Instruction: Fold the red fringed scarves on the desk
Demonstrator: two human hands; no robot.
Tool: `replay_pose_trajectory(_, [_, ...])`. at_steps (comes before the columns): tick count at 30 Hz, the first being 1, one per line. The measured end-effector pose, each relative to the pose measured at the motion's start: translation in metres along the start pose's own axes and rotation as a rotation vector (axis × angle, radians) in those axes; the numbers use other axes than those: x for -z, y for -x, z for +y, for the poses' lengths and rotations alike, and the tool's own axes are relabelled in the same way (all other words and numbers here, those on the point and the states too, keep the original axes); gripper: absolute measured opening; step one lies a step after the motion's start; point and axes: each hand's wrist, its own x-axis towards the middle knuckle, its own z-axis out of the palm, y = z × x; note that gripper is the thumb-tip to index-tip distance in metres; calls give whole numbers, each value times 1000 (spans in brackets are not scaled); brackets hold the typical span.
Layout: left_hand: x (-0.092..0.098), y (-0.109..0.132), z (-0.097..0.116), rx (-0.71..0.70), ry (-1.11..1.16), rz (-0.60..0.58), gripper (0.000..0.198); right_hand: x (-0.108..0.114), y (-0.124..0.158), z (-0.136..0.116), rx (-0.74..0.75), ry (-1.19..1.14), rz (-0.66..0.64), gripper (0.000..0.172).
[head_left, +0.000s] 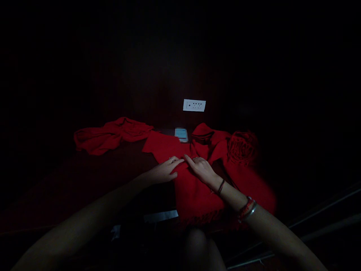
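A red scarf (197, 192) with a fringed lower edge lies spread over a dark surface in front of me. On its middle rests my left hand (165, 170), a ring on one finger, its fingers stretched out and the thumb apart. My right hand (202, 168) touches the same cloth just beside it, index finger extended toward the left fingertips. The right hand's other fingers are partly hidden from view. More red cloth (113, 133) lies crumpled at the left. A rolled, fringed red bundle (242, 146) sits on the right.
A white socket panel (194, 105) is on the dark wall behind. Near the wall lies a small pale-blue blurred rectangle (181, 134). A pale strip (160, 216) shows below the scarf's left side. My knee (196, 241) is at the bottom. Most surroundings are very dark.
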Motion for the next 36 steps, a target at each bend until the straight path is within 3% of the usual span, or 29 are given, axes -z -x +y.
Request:
replay_pose_trajectory(2, [0, -1, -4, 7, 23, 11, 44, -1, 1, 5, 72, 47, 67, 47])
replay_pose_trajectory(5, [2, -3, -11, 90, 88, 125, 31, -4, 4, 11, 119, 27, 163, 46])
replay_pose_trajectory(11, [1, -8, -18, 284, 351, 273, 13, -20, 11, 18, -19, -167, 170, 24])
replay_pose_trajectory(16, [0, -8, -18, 243, 379, 294, 9, -18, 11, 21, 43, -132, 104, 17])
replay_pose_trajectory(22, [3, -7, -13, 112, 222, 314, 11, -5, 0, 14, 120, 43, 43, 17])
replay_pose_trajectory(24, [3, -6, -12, 25, 117, 284, 15, -2, -7, 12, 116, 70, -10, 15])
replay_pose_trajectory(28, [8, 0, -12, -127, -49, 101, 20, -2, -19, 15, 64, -47, -68, 15])
replay_pose_trajectory(34, [26, 6, -9, -218, -107, -103, 11, -18, -17, 30, -379, -620, 75, 13])
replay_pose_trajectory(36, [28, 5, -7, -216, -64, -119, 9, -21, -14, 31, -423, -673, 59, 14])
